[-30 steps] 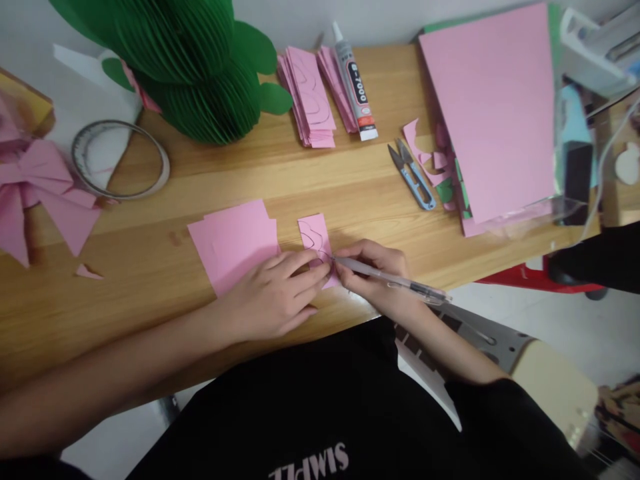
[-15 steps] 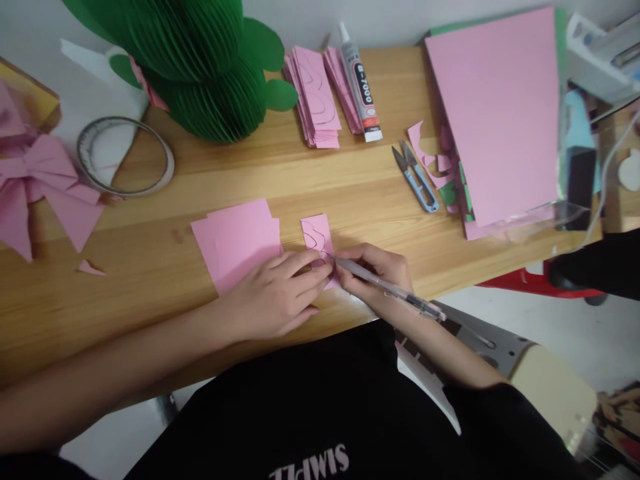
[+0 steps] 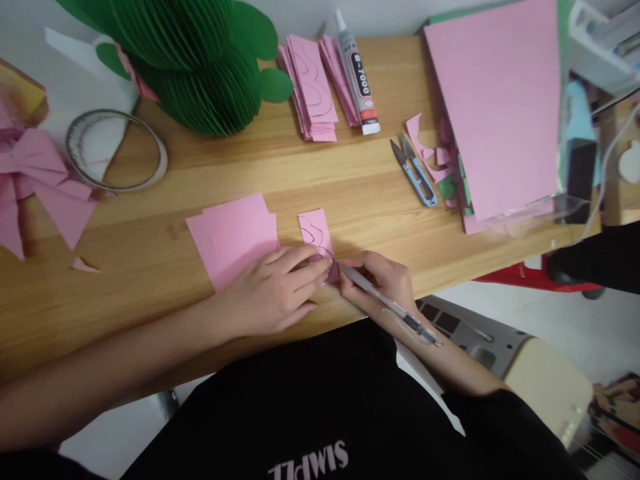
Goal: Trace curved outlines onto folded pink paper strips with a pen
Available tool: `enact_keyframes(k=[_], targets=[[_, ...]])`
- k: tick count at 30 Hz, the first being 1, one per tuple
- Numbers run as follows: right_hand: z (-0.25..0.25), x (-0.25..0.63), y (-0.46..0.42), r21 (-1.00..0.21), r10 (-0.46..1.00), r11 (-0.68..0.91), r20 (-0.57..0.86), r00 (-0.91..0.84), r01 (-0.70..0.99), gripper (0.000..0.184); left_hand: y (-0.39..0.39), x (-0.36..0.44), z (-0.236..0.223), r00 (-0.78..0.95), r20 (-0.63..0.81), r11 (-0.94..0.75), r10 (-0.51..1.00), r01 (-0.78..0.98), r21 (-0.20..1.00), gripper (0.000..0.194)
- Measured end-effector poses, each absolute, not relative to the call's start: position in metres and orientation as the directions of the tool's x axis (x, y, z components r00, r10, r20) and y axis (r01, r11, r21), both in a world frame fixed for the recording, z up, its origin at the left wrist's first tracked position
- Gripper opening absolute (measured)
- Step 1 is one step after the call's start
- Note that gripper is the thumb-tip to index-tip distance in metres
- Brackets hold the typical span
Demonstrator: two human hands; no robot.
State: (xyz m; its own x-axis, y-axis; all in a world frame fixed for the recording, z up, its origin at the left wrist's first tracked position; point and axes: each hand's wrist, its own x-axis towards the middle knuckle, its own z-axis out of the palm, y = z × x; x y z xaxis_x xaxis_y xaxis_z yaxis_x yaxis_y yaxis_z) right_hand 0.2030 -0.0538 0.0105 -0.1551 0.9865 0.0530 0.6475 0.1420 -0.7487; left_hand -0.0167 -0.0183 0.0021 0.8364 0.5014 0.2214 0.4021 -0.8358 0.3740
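My right hand (image 3: 383, 280) is closed around a clear-barrelled pen (image 3: 380, 295), whose tip meets a small pink paper strip (image 3: 313, 228). Dark curved lines are drawn on the strip. Lying flat with fingers stretched out, my left hand (image 3: 285, 290) presses on the strip's lower part and hides some of it. Beneath and beside my left wrist are several larger pink paper squares (image 3: 235, 233). Behind the strip, a stack of pink paper strips (image 3: 313, 87) carries similar curved outlines on top, with a glue tube (image 3: 359, 77) close by.
Blue thread snips (image 3: 416, 173) lie near pink and green scraps, left of a stack of pink sheets (image 3: 500, 113). A tape roll (image 3: 160, 163), a green honeycomb-paper cactus shape (image 3: 200, 73) and a pink paper bow (image 3: 43, 170) stand on the left.
The pen has tilted slightly and its tip has shifted a little along the strip, with the dark line by it now longer. My left hand stays on the paper. The view has shifted slightly.
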Motion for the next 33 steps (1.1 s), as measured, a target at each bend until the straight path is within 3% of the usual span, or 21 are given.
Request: enact_keyframes(k=[25,33], targets=[[0.0118,0.1992,-0.0609,-0.744,0.984,0.168,0.094,-0.149,0.646,0.013,-0.0169,-0.0165,0.0048,0.844,0.215,-0.841,0.492,0.396,0.370,0.034],[0.0152,0.1983,-0.0635,-0.762,0.985,0.144,0.046,-0.169,0.631,0.015,-0.0163,-0.0178,0.0027,0.851,0.203,-0.842,0.485,0.391,0.373,0.035]])
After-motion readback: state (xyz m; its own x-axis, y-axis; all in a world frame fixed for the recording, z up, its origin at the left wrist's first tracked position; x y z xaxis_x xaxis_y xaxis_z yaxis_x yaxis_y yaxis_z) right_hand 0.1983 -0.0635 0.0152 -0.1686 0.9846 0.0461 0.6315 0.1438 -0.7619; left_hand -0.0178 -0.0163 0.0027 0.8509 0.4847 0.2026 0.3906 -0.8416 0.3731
